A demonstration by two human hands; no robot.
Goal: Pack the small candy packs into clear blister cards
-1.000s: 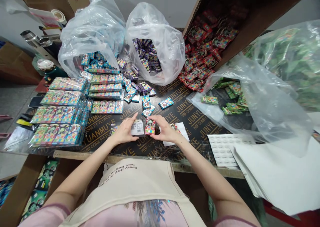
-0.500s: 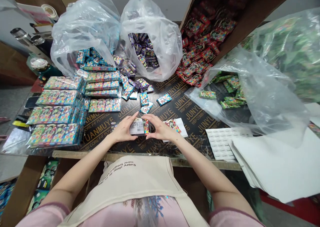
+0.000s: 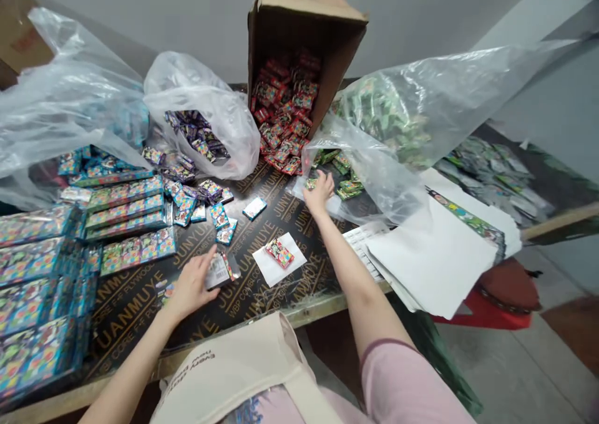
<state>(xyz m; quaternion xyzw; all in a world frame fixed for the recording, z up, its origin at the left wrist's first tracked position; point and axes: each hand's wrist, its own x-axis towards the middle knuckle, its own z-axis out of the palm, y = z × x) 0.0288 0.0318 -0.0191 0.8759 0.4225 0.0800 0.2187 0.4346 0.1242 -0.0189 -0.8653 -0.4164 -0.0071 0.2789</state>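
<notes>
**Printed lettering at the worktable**
Plywood board (image 3: 285, 274): "JUNYUANMUYE", "WBP COMBI CORE F+F PLYWOOD"; canvas apron (image 3: 229, 374): "every day", upside down.

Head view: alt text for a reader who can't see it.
A left hand touches a labelled packet on a black plywood table, while the right hand reaches into a plastic bag of green packets. Nearby are stacked packs and a tipped box of red packets.

My left hand (image 3: 191, 287) is on a small shiny pack (image 3: 218, 271) with a white label, low in the middle. My right hand (image 3: 319, 193) is at a clear plastic bag (image 3: 374, 184), just by the little green packs (image 3: 349, 181) inside its open mouth.
</notes>
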